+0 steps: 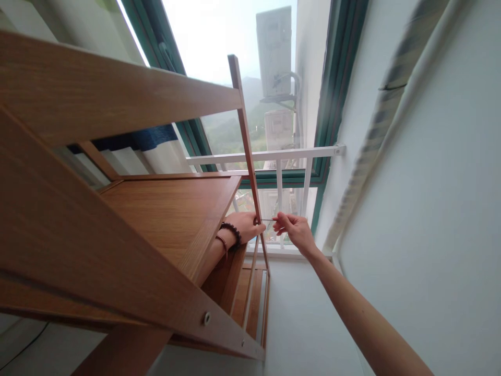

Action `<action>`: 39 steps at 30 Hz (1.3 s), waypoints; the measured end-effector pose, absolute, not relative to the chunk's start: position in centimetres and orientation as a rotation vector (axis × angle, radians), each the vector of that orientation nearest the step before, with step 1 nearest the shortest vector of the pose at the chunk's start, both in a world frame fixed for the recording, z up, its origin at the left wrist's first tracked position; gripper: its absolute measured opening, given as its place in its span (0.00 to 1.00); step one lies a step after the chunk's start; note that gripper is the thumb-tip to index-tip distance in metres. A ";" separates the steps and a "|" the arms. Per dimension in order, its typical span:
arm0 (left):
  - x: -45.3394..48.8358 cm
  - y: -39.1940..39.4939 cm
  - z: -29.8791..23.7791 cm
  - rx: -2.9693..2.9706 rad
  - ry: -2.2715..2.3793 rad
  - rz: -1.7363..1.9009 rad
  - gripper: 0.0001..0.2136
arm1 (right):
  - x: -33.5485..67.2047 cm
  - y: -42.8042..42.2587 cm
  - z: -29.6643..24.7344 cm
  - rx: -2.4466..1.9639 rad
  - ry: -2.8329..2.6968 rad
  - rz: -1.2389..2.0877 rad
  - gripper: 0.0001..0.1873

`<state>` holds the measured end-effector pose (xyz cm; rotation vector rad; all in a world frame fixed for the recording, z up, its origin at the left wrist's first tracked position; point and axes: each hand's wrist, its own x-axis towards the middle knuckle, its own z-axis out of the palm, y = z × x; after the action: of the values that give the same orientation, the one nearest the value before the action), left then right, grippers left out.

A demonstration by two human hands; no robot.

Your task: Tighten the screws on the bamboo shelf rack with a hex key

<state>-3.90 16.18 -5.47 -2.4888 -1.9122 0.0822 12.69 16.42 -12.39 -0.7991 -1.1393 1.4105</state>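
Observation:
A wooden shelf unit (164, 209) fills the left of the view, seen from a tilted angle. My left hand (246, 225), with a bead bracelet on the wrist, reaches from under a shelf board and is closed around the thin upright wooden post (247, 141) at the unit's far corner. My right hand (293, 228) comes in from the lower right and pinches a thin dark rod-like tool (268, 220) whose tip meets the post beside my left hand. What the tool is cannot be made out.
A window with a green frame (336, 78) and a white guard rail (274, 155) lies behind the shelf; air-conditioner units hang outside. A white wall (430, 209) with a wrapped pipe runs along the right. A bolt head (206, 317) shows on the near wooden beam.

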 end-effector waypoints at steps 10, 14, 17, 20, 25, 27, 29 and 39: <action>-3.8 16.1 -5.3 -2.471 -1.943 0.118 0.20 | 12.1 16.5 -11.9 -0.838 -1.000 1.570 0.17; -3.7 16.0 -5.2 -2.475 -1.967 0.102 0.20 | 12.3 15.9 -12.6 -0.770 -1.090 1.459 0.20; -3.7 16.0 -5.2 -2.474 -1.971 0.084 0.19 | 12.3 15.9 -13.4 -0.772 -1.223 1.303 0.22; -3.8 16.1 -5.3 -2.487 -1.941 0.067 0.19 | 12.3 15.9 -13.8 -0.827 -1.264 1.201 0.18; -3.7 16.2 -5.4 -2.477 -1.951 0.089 0.19 | 11.9 15.4 -12.3 -0.914 -1.163 1.462 0.20; -3.6 16.2 -5.4 -2.448 -1.976 0.101 0.19 | 11.6 15.4 -11.5 -0.929 -1.091 1.628 0.23; -3.6 16.1 -5.3 -2.426 -1.999 0.120 0.19 | 11.3 15.6 -11.0 -0.923 -1.069 1.693 0.24; -3.7 16.1 -5.2 -2.473 -1.955 0.123 0.20 | 13.0 15.4 -11.5 -0.763 -1.186 1.496 0.18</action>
<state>-3.72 16.05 -5.17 -2.4726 -1.9548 0.1233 13.01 15.43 -11.50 -0.7634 -1.1861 1.4958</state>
